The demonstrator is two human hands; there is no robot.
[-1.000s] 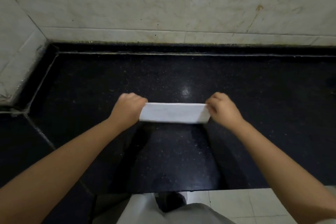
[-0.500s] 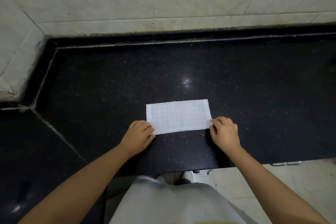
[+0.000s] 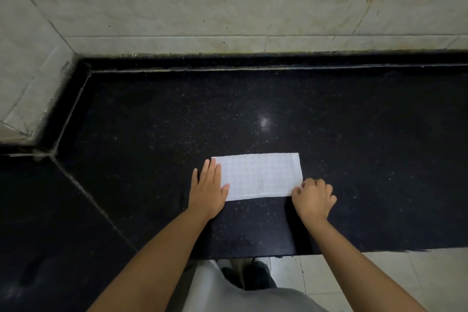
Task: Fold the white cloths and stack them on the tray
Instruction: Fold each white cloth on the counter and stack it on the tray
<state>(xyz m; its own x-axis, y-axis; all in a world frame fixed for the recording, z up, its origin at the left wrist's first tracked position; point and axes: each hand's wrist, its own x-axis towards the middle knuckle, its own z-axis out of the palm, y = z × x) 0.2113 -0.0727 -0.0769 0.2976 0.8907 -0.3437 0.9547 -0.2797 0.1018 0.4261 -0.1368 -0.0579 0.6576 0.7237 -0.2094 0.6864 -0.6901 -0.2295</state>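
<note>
Black speckled surface point(image 3: 278, 99), pale tiled wall point(image 3: 228, 2) beyond. Left hand point(image 3: 209, 189) flat on white cloth point(image 3: 260, 176); right hand point(image 3: 312, 197) pinching its corner.

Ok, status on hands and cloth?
Left hand flat on cloth. Right hand pinching its near right corner. Cloth flat on counter. Nothing blocking.

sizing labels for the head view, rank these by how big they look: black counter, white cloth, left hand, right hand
1. black counter
2. white cloth
3. left hand and right hand: they look about alike, so I won't rank them.
</note>
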